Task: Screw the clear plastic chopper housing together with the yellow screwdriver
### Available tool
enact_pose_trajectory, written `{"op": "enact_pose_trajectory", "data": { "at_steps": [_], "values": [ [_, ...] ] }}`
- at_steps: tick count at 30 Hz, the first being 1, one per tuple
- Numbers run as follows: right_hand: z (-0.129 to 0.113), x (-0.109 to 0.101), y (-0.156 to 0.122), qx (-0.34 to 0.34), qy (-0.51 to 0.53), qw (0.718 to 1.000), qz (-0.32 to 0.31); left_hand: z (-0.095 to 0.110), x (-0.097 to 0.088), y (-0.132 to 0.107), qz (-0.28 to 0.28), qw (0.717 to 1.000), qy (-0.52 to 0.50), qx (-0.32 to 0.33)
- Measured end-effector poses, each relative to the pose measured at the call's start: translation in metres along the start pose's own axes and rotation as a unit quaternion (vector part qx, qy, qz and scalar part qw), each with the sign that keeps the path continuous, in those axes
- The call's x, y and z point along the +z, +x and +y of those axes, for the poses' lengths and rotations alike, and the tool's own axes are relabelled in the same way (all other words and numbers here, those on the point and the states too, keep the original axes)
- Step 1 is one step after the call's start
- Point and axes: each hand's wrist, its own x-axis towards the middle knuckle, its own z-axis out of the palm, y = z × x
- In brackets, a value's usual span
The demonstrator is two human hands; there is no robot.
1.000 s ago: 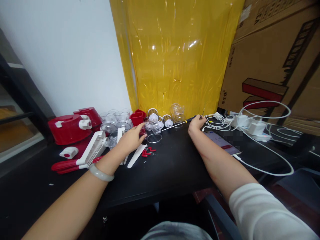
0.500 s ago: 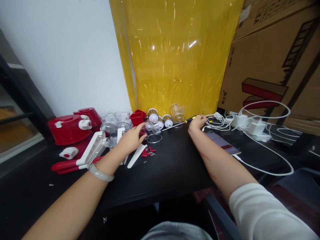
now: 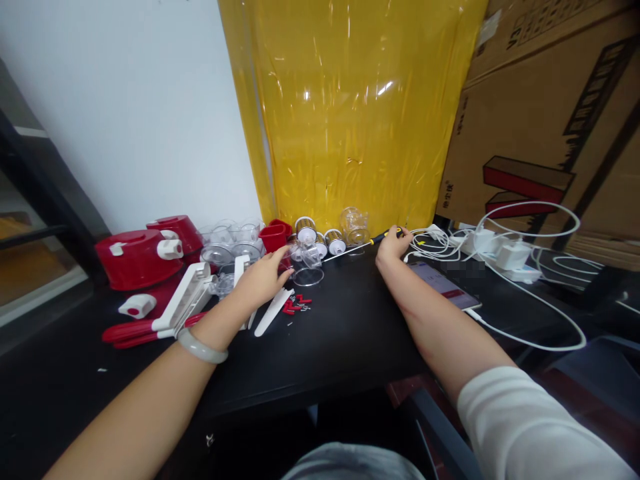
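Note:
In my right hand (image 3: 393, 247) is a screwdriver (image 3: 379, 238) with a black and yellow handle and a long thin shaft. The fingers wrap the handle, and the shaft points left, its tip at a clear plastic part (image 3: 309, 275) with a round rim. My left hand (image 3: 263, 277), with a pale bangle on its wrist, has thumb and fingers on the left side of that part, steadying it. Small red pieces and screws (image 3: 296, 305) lie in front of it, beside a flat white tapered piece (image 3: 273, 313).
To the left stand red housings (image 3: 137, 260), white arms with red handles (image 3: 183, 303) and clear cups (image 3: 217, 255). Metallic cylinders (image 3: 306, 230) and a red cup (image 3: 274, 236) sit behind. A phone (image 3: 443, 287), white cables and chargers (image 3: 515, 255) lie right, before a cardboard box (image 3: 530, 120).
The screwdriver's handle has turned in my right hand, and the fingers on it have shifted slightly. My left hand and the clear plastic part stay in place.

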Motion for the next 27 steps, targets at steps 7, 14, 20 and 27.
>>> {"op": "enact_pose_trajectory", "data": {
  "at_steps": [7, 14, 20, 27],
  "values": [
    [-0.0040, -0.0023, -0.0038, 0.012, -0.015, 1.000, -0.009, 0.0016, -0.0010, 0.0002, -0.003, 1.000, -0.003, -0.003],
    [0.0002, -0.0012, 0.0019, 0.017, -0.024, 1.000, -0.006, -0.0010, 0.0010, 0.0002, 0.002, 1.000, -0.001, 0.001],
    [-0.0024, -0.0005, -0.0007, 0.051, 0.008, 0.999, 0.000, 0.0001, 0.0004, 0.0003, 0.000, 1.000, -0.002, 0.003],
    [-0.0061, -0.0006, -0.0067, 0.048, 0.019, 0.999, 0.000, 0.0005, -0.0009, -0.0005, -0.003, 1.000, -0.002, -0.002]
  ]
}}
